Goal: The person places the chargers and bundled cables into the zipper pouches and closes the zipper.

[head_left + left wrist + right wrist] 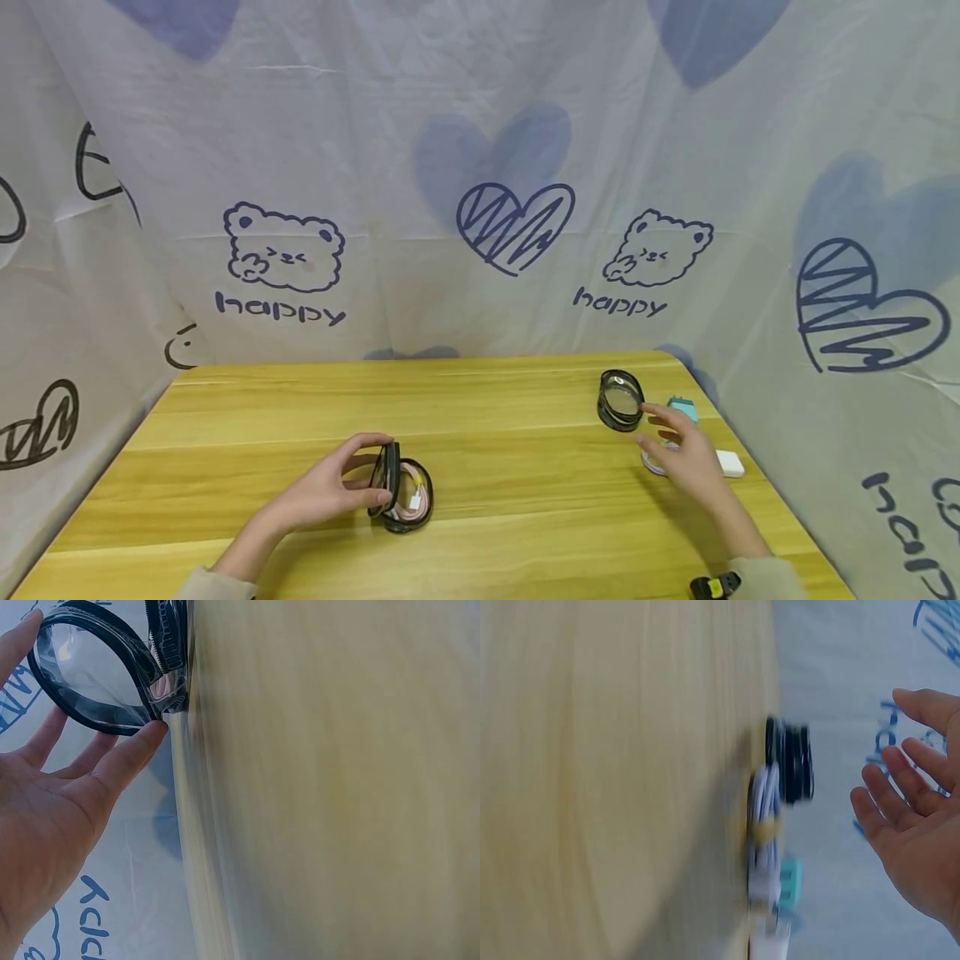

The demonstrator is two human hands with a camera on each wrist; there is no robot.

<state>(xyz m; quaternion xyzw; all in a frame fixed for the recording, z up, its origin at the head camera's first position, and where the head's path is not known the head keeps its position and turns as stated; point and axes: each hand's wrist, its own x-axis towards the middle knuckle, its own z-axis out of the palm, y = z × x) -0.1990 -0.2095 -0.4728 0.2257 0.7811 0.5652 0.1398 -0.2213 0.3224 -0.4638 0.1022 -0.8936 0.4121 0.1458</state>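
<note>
your left hand (327,490) pinches the left lid (394,471), right hand (686,454) free, fingers apart; likely closing: lower it over the cable (424,497).

Head view high, facing forward-down; wrist views low, tipped sideways, both sharing tabletop (525,483)

There are two cases (395,472), two cables (424,497), one plug (683,407), one white block (731,463).

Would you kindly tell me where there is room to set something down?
Bare table lies between the held case and the right hand, also left of the left hand. Crowded: the right edge, with another round case, blue plug, coiled cable and white adapter.
</note>
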